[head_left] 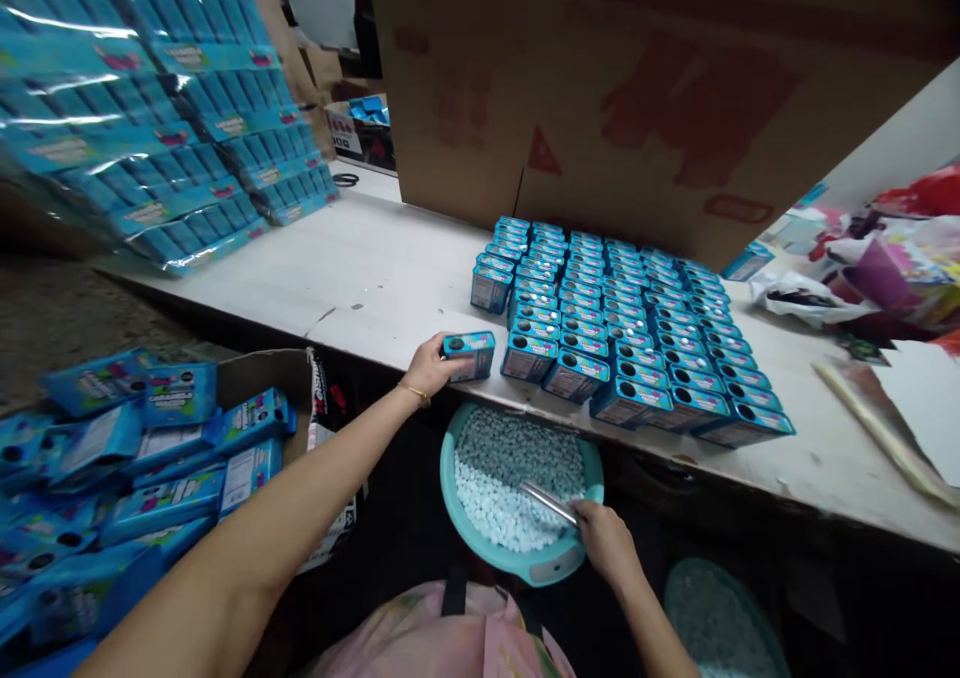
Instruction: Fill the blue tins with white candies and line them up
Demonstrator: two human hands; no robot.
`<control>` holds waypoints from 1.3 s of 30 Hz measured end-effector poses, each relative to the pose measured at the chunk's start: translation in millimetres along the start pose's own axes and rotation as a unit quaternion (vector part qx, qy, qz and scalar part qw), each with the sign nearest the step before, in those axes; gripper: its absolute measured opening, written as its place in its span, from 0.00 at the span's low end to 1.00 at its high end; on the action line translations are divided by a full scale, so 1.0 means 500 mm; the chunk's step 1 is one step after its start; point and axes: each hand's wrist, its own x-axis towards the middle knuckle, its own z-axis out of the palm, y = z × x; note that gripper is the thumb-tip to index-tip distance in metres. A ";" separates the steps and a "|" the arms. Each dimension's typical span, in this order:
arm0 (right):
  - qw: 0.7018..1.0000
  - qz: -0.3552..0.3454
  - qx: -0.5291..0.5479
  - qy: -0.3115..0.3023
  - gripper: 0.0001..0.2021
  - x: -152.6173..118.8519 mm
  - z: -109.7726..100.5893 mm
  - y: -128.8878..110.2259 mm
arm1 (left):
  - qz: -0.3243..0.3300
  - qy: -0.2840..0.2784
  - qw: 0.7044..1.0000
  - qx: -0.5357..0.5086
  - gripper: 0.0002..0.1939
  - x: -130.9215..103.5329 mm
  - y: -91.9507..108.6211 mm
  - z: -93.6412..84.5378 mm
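Note:
My left hand [431,370] is closed around a small blue candy box [470,356] at the front edge of the table. Below that edge sits a turquoise basin [448,473] full of small pale blue pellets [491,493] that look like candies. A slim metal scoop [551,503] is in my right hand [606,536], its far end dipping among the pellets. To the right of the held box, rows of matching blue boxes [619,323] stand upright, packed close together. Dark round spots show on the tops of many of them.
A carton [311,358] at left holds a heap of blue boxes [180,393]. Plastic-wrapped display packs [172,108] stand on the white table [360,268]. A large cardboard box [480,78] rises behind the rows. Bags [900,268] lie far right; another basin [720,618] is below.

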 end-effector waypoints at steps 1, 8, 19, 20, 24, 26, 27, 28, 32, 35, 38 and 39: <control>1.000 -0.001 0.010 0.003 0.18 0.000 0.005 -0.001 | 0.003 -0.002 1.000 0.004 0.22 0.035 -0.013 0.000; 0.997 -0.017 0.078 0.016 0.17 0.003 0.041 0.003 | 0.046 -0.028 0.998 0.018 0.24 0.231 -0.062 0.036; 0.990 -0.074 0.114 0.042 0.20 0.022 0.078 0.018 | 0.048 0.244 0.944 0.215 0.30 0.050 -0.154 -0.204; 0.990 -0.083 0.110 0.040 0.20 0.029 0.084 0.023 | 0.019 0.264 0.931 0.252 0.29 0.001 -0.177 -0.255; 0.992 -0.094 0.077 0.020 0.20 0.058 0.108 0.036 | -0.164 0.184 0.874 0.419 0.24 -0.213 -0.257 -0.427; 0.994 -0.089 0.068 0.001 0.21 0.073 0.123 0.037 | -0.260 0.084 0.849 0.452 0.24 -0.311 -0.280 -0.473; 0.994 -0.088 0.066 -0.010 0.21 0.078 0.131 0.038 | -0.294 0.041 0.841 0.453 0.25 -0.353 -0.287 -0.483; 0.994 -0.088 0.066 -0.021 0.22 0.082 0.139 0.039 | -0.317 0.005 0.837 0.446 0.27 -0.389 -0.293 -0.485; 0.992 -0.099 0.078 -0.031 0.22 0.082 0.157 0.043 | -0.386 -0.057 0.818 0.422 0.42 -0.471 -0.313 -0.433; 0.990 -0.100 0.098 -0.027 0.22 0.077 0.158 0.045 | -0.470 -0.056 0.774 0.421 0.49 -0.480 -0.333 -0.377; 0.985 -0.108 0.129 -0.020 0.22 0.073 0.154 0.045 | -0.526 -0.013 0.744 0.413 0.53 -0.471 -0.351 -0.350; 0.984 -0.111 0.141 -0.017 0.21 0.071 0.153 0.045 | -0.536 0.005 0.743 0.401 0.55 -0.468 -0.353 -0.351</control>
